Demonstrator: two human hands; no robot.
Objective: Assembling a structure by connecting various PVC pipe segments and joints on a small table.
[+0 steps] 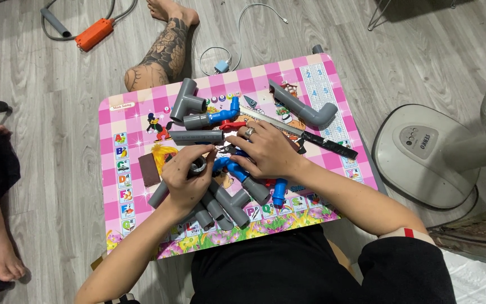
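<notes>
My left hand [184, 181] grips a short grey pipe piece [198, 165], its open end facing up, over the middle of a small pink checkered table [316, 73]. My right hand [268, 152], with a ring on one finger, rests on a cluster of blue pipe fittings [237, 170] and presses down among them. Several grey pipe pieces [226, 205] lie under and just below both hands. A straight grey pipe [196, 136] lies just above my left hand.
A grey tee fitting [187, 99], a grey-and-blue joined pipe [215, 118], a long grey elbow pipe [305, 110], a metal ruler and dark-handled tool [324, 143] lie on the table. A brown block [149, 170] sits left. Another person's tattooed leg [161, 53], a fan base [423, 152] and an orange tool [94, 34] surround it.
</notes>
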